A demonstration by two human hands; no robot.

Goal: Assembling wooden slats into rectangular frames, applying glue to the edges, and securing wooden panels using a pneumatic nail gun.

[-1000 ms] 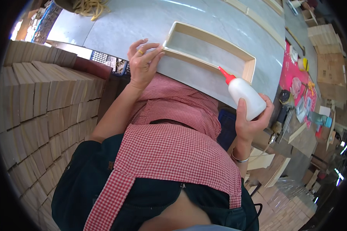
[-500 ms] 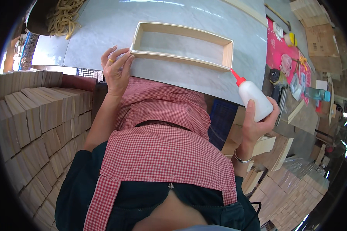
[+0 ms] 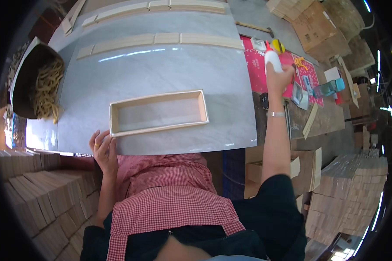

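Observation:
A shallow rectangular wooden frame (image 3: pixel 161 128) lies on the grey marbled tabletop, open at the top, with a whitish line along its upper rim. My left hand (image 3: pixel 103 150), a ring on one finger, pinches its near left corner. Out at the far right, my right hand (image 3: pixel 279 80) is wrapped around a white squeeze bottle (image 3: pixel 271 60) with a red nozzle. That bottle stands nozzle up over a pink mat (image 3: pixel 253 65); whether its base touches the mat is hidden by the hand.
Thin wooden strips (image 3: pixel 161 39) lie in rows across the far tabletop. A dark bin (image 3: pixel 26 87) of tan bands sits at left. Beyond the right edge are a hammer (image 3: pixel 255 27), a yellow tape roll (image 3: pixel 278 46) and a blue-green bottle (image 3: pixel 329 88). Stacked wood blocks (image 3: pixel 43 191) rise at lower left.
My right hand has carried the squeeze bottle from the frame's near right corner out to the pink mat, turning its nozzle upward. My left hand stays at the frame's corner. The view has shifted.

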